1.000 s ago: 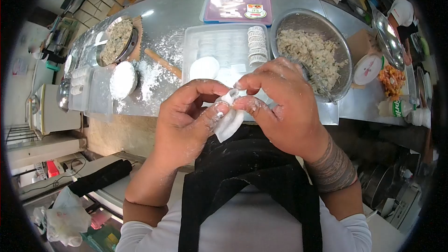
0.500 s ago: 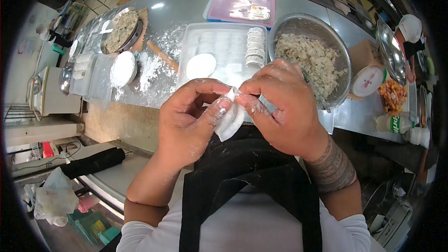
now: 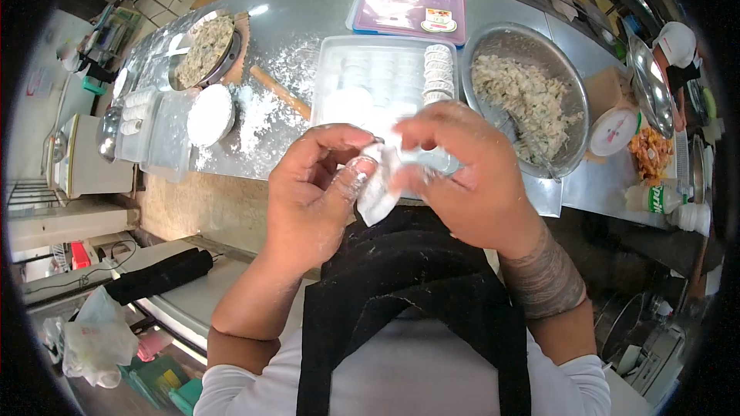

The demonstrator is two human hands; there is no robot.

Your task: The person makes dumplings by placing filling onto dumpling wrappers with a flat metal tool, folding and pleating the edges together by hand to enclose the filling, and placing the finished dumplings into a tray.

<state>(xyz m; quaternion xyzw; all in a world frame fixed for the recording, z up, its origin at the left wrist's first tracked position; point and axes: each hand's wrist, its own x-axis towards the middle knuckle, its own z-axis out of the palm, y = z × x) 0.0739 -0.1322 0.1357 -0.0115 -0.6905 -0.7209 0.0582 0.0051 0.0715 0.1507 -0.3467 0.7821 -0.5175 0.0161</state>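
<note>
metal bowl (image 3: pixel 512 40) obstructs right hand (image 3: pixel 472 173); room lies between dish (image 3: pixel 231 119) and rolling pin (image 3: pixel 281 95).

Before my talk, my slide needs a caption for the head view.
Left hand holds white dough, blurred right hand beside it, steel bowl of pale mixture beyond.

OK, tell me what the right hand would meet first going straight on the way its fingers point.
Most likely the white dough piece pinched in the left hand. The right hand's fingertips are blurred beside it, so whether they touch it now is unclear.
</note>
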